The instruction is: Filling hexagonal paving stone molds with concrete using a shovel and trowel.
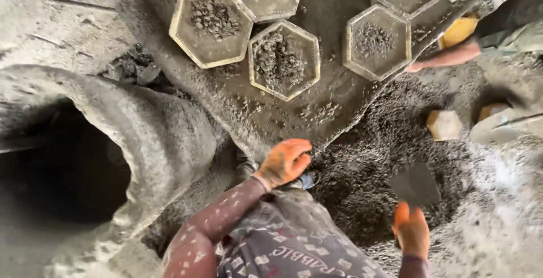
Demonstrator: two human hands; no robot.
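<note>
A trowel (414, 184) is gripped in the right hand (411, 230), its blade just beyond the hand over the gravel mix (362, 159). The left hand (284, 161) is curled on the slab edge. Mix could spill if the blade tilts.

Orange gloves cover both hands (284, 162), above maroon, pale-flecked sleeves (218, 221).
</note>
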